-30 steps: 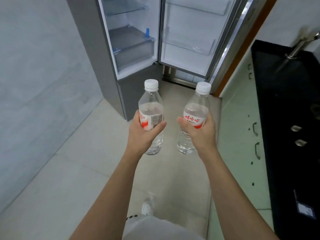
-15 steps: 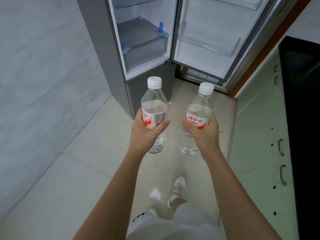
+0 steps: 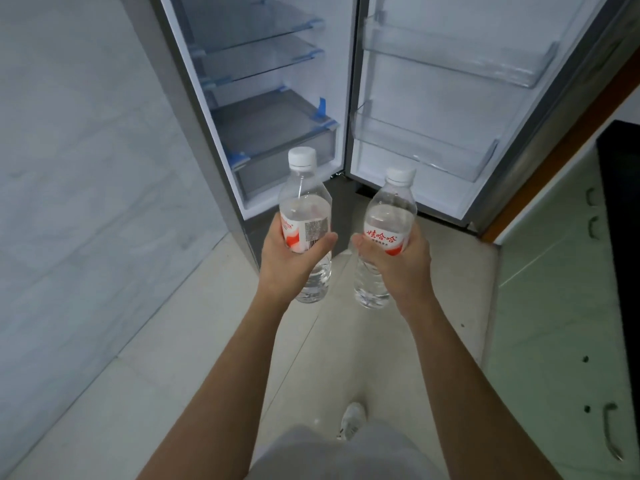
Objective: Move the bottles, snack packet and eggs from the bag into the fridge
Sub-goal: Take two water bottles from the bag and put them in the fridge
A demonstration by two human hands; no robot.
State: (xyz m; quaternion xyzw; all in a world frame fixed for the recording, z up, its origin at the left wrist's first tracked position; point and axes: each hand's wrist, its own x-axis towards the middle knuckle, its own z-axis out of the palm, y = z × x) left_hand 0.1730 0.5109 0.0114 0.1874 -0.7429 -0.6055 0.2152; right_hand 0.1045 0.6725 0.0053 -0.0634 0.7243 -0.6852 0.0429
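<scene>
A grey marbled wall [image 3: 79, 174] fills the left side, and a pale tiled floor [image 3: 194, 358] runs from it towards the fridge [image 3: 195, 133], which stands open at the far end. Inside the fridge, two glass shelves [image 3: 256, 32] sit above a clear drawer [image 3: 277, 133] with blue clips at its corners.

In front of the drawer, the left hand [image 3: 291, 261] grips the left bottle [image 3: 304, 199] around its red and white label, fingers curled behind it and thumb laid across the front. This clear bottle stands upright with its white cap on, held in the air near the fridge's lower edge, outside the compartment.

Just to its right, apart from it, the right bottle [image 3: 391, 202] leans slightly. The right hand [image 3: 401, 261] wraps round its label in the same way, thumb across the front. This bottle hangs before the open fridge door [image 3: 433, 88], below the lower door bin [image 3: 426, 147]; an upper door bin [image 3: 460, 60] sits farther up.

Near the bottom, between the forearms, a white shoe [image 3: 351, 422] shows on the floor. At the right stand pale green cabinets [image 3: 547, 306] with metal handles, topped by a black counter [image 3: 620, 188].
</scene>
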